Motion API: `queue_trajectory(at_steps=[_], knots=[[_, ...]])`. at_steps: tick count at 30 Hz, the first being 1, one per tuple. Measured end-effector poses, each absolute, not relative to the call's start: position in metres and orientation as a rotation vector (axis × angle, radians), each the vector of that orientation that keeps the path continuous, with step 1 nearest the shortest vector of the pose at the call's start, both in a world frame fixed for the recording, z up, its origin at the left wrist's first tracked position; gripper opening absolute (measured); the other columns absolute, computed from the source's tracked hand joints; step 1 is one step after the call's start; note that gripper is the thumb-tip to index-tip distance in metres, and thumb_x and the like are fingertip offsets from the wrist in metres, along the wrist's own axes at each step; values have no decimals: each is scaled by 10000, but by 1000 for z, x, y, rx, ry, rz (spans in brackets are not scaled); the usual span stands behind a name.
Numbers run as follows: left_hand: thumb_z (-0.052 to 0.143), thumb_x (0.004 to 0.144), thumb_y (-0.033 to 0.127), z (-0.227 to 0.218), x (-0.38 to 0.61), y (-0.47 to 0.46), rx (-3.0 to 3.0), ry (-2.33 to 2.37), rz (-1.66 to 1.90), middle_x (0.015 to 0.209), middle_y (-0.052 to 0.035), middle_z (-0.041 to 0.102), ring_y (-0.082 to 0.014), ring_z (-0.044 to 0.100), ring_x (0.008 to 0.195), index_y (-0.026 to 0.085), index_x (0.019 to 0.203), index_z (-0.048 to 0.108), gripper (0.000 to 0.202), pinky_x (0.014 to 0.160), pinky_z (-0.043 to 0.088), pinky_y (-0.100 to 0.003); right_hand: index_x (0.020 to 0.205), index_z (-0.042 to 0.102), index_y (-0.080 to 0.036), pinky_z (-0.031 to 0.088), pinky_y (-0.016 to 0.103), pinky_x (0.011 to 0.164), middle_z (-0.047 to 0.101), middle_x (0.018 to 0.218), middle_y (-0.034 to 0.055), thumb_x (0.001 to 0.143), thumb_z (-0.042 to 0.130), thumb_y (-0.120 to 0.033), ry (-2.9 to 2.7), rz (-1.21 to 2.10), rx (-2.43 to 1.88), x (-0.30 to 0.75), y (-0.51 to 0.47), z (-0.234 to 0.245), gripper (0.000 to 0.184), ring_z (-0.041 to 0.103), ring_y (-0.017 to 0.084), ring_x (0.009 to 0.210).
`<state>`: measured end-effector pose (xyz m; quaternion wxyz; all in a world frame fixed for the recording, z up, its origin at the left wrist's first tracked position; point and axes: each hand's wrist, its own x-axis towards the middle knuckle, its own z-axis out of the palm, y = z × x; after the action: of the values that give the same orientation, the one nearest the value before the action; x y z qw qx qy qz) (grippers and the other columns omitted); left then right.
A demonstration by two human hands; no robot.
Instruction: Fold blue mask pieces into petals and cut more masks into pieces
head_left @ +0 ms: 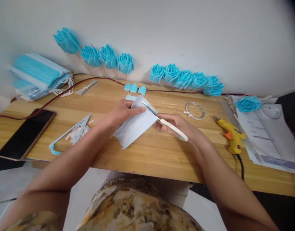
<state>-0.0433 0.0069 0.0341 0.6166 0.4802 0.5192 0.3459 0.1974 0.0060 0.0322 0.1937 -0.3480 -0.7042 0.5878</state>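
Observation:
My left hand [128, 111] pinches the upper edge of a pale blue face mask sheet [135, 128], which hangs slantwise over the table. In my right hand [171, 123] is a pair of scissors [172, 127] with white handles. Their blades point up and left and lie across the sheet near my left thumb. Just beyond the sheet, three small cut blue pieces [134, 88] with pointed tops lie in a row. Part of the sheet is hidden behind my left fingers.
Blue folded flowers [108, 57] lean along the wall. Stacked masks [41, 73] and a phone [28, 133] lie left, near white scraps [77, 133]. At right are a tape roll [195, 111], a yellow glue gun [231, 134] and papers [265, 128]. A red-black cable [89, 79] crosses the back.

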Motion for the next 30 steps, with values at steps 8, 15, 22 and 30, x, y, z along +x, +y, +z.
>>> queue_trajectory(at_steps=[8,15,22,30], knots=[[820,623,477,34,-44,7,1088,1183,820,660,-22,672,-133,573,514,161,771,682,375,442,419,-223,965,636,-180,290,279,532,546,770,2,736,699,-741,-1899,1699,-1005,198,6,31,609,365,106,606],[788,665,466,34,-42,5,1099,1187,816,660,-27,675,-139,586,524,151,750,679,345,456,429,-229,968,634,-190,310,274,570,526,758,-9,716,719,-745,-1891,1700,-1002,197,6,31,616,397,119,651],[765,697,493,26,-41,6,1183,1155,803,655,-13,673,-131,580,532,153,737,691,350,471,408,-230,895,599,-200,292,279,588,471,759,-16,745,698,-741,-1913,1695,-970,195,4,27,571,370,123,668],[789,664,479,30,-40,5,1147,1145,809,671,-20,684,-135,588,539,150,742,699,350,481,430,-233,878,601,-207,244,267,515,399,691,-46,724,739,-703,-1840,1733,-1036,194,4,24,538,311,97,590]])
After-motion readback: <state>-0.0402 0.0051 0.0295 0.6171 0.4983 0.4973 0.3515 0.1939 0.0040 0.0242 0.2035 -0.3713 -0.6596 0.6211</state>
